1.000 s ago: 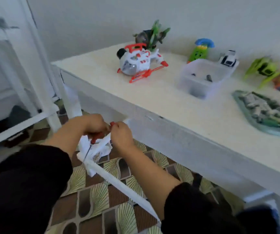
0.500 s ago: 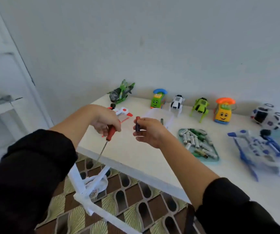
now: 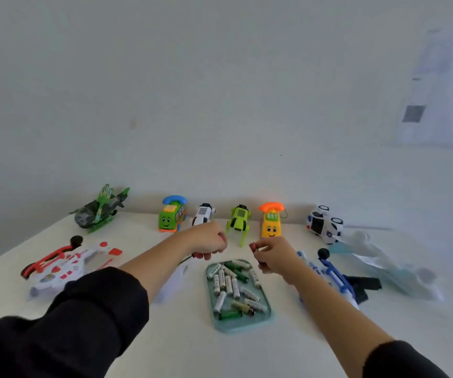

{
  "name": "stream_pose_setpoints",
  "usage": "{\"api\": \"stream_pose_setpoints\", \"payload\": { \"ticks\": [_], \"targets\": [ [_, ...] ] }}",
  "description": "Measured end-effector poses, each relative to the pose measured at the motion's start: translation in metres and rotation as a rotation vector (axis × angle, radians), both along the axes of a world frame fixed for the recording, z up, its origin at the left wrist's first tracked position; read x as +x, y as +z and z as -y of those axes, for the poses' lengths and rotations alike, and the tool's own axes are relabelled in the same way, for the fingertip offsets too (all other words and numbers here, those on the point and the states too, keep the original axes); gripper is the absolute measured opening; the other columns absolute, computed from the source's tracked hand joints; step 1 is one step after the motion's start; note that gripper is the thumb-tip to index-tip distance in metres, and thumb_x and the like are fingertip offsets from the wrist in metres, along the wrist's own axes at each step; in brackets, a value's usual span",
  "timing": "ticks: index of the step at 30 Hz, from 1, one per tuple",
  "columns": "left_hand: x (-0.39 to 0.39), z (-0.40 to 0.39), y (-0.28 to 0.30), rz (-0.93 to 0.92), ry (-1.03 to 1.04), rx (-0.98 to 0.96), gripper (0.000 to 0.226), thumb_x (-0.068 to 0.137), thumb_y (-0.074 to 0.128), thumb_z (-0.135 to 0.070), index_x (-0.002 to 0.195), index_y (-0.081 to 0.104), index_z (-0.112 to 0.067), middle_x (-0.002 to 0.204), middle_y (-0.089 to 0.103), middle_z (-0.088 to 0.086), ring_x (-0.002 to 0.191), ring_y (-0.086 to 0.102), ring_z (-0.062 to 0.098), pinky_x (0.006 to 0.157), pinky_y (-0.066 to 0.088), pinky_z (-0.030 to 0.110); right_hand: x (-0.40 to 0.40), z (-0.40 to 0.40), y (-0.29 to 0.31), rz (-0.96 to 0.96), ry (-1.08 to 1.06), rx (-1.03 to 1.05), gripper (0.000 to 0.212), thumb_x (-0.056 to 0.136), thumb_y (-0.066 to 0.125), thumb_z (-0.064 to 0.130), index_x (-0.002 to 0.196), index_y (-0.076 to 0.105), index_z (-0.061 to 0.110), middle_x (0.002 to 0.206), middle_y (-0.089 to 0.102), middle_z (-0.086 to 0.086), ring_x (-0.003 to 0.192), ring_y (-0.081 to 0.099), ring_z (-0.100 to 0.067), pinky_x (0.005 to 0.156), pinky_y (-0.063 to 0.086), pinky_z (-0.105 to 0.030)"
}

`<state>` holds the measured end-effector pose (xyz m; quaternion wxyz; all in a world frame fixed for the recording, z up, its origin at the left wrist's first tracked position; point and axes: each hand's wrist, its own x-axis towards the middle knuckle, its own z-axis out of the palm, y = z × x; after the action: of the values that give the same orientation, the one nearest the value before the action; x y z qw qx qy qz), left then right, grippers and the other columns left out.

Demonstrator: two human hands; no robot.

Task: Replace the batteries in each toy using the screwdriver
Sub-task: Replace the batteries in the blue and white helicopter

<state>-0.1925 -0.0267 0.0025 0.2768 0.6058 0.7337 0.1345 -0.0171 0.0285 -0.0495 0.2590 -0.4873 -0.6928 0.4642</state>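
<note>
On the bench [image 3: 187, 339], a teal tray [image 3: 243, 321] of batteries [image 3: 232, 285] lies nearest. Beyond its far end, the left hand [image 3: 209, 242] curls around the screwdriver [image 3: 196, 255], whose red handle peeks between the fingers. Just beside it, the right hand [image 3: 273, 255] pinches a small dark, red-tipped item. 6 toys line the wall behind, the green legged toy [image 3: 238, 221] directly beyond the hands.

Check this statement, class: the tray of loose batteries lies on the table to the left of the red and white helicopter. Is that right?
Not quite. The head view shows the tray of batteries on the table to the right of the red and white helicopter, between the person's forearms.
</note>
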Motion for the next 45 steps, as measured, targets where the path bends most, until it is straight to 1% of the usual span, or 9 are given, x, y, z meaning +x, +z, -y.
{"api": "stream_pose_setpoints", "payload": {
  "ticks": [4, 11, 16, 20, 23, 31, 36, 39, 45],
  "targets": [
    [-0.014, -0.02, -0.012, -0.015, 0.008, 0.005, 0.016, 0.084, 0.047, -0.01, 0.094, 0.06, -0.007, 0.08, 0.054, 0.015, 0.062, 0.045, 0.025, 0.047, 0.033, 0.022, -0.007, -0.007, -0.012, 0.358, 0.049, 0.094, 0.017, 0.086, 0.062, 0.01, 0.101, 0.066, 0.005, 0.081, 0.064, -0.011, 0.062, 0.055, -0.016, 0.049, 0.044, -0.02],
    [-0.074, -0.025, -0.001, -0.19, 0.107, -0.067, 0.013, 0.087, 0.054, -0.011, 0.076, 0.047, -0.008, 0.063, 0.045, 0.008, 0.047, 0.035, 0.018, 0.043, 0.027, 0.02, -0.064, -0.011, -0.02, 0.307, 0.026, 0.112, 0.021, 0.083, 0.068, 0.013, 0.102, 0.066, 0.005, 0.087, 0.063, -0.009, 0.072, 0.059, -0.019, 0.07, 0.053, -0.029],
    [-0.136, -0.005, -0.012, -0.482, 0.22, -0.232, 0.034, 0.092, 0.053, -0.022, 0.119, 0.049, -0.001, 0.113, 0.059, 0.015, 0.056, 0.046, 0.016, 0.049, 0.036, 0.022, -0.136, 0.0, -0.019, 0.126, 0.097, 0.087, 0.019, 0.081, 0.07, 0.015, 0.094, 0.059, 0.007, 0.073, 0.063, -0.008, 0.055, 0.055, -0.011, 0.05, 0.045, -0.018],
    [-0.159, 0.0, -0.018, -0.447, 0.251, -0.258, 0.034, 0.091, 0.051, -0.014, 0.121, 0.044, 0.001, 0.075, 0.044, 0.01, 0.051, 0.041, 0.016, 0.045, 0.031, 0.022, -0.168, 0.004, -0.019, 0.073, 0.097, 0.111, 0.024, 0.087, 0.064, 0.028, 0.099, 0.06, 0.008, 0.087, 0.066, -0.009, 0.062, 0.06, -0.014, 0.059, 0.05, -0.025],
    [-0.154, -0.009, -0.017, -0.471, 0.203, -0.211, 0.023, 0.091, 0.042, -0.009, 0.112, 0.045, 0.0, 0.069, 0.044, 0.011, 0.051, 0.041, 0.016, 0.044, 0.031, 0.021, -0.155, -0.003, -0.016, 0.08, 0.044, 0.157, 0.013, 0.092, 0.054, 0.025, 0.094, 0.06, 0.014, 0.091, 0.063, -0.005, 0.074, 0.06, -0.018, 0.062, 0.046, -0.027],
    [-0.069, -0.051, -0.016, -0.413, -0.06, 0.062, 0.013, 0.09, 0.041, -0.008, 0.08, 0.049, -0.009, 0.064, 0.039, 0.004, 0.059, 0.04, 0.019, 0.046, 0.026, 0.023, -0.022, -0.016, 0.016, 0.505, -0.146, 0.467, 0.022, 0.089, 0.056, 0.031, 0.103, 0.057, 0.014, 0.096, 0.053, -0.005, 0.085, 0.051, -0.022, 0.069, 0.039, -0.027],
    [-0.001, -0.068, -0.017, -0.484, -0.229, 0.209, 0.027, 0.085, 0.044, 0.0, 0.063, 0.034, -0.012, 0.065, 0.033, 0.005, 0.054, 0.03, 0.016, 0.047, 0.02, 0.026, 0.067, -0.009, 0.018, 1.105, -0.122, 0.332, 0.091, 0.062, 0.066, 0.071, 0.136, 0.034, 0.029, 0.143, 0.028, -0.005, 0.132, 0.026, -0.03, 0.101, 0.033, -0.05],
    [0.032, -0.072, -0.018, -0.452, -0.283, 0.234, 0.03, 0.083, 0.045, 0.001, 0.06, 0.031, -0.012, 0.064, 0.028, 0.003, 0.052, 0.028, 0.015, 0.047, 0.02, 0.025, 0.086, -0.005, 0.001, 1.154, -0.112, 0.241, 0.109, 0.055, 0.067, 0.077, 0.143, 0.021, 0.03, 0.144, 0.03, -0.007, 0.131, 0.031, -0.031, 0.101, 0.033, -0.05],
    [0.06, -0.081, -0.041, -0.348, -0.318, 0.127, 0.028, 0.082, 0.053, -0.007, 0.063, 0.035, -0.016, 0.062, 0.028, 0.0, 0.054, 0.026, 0.015, 0.052, 0.018, 0.027, 0.079, -0.006, -0.012, 1.134, -0.113, 0.354, 0.093, 0.065, 0.068, 0.066, 0.136, 0.029, 0.02, 0.117, 0.056, -0.003, 0.106, 0.054, -0.022, 0.095, 0.035, -0.042]
  ]
}}
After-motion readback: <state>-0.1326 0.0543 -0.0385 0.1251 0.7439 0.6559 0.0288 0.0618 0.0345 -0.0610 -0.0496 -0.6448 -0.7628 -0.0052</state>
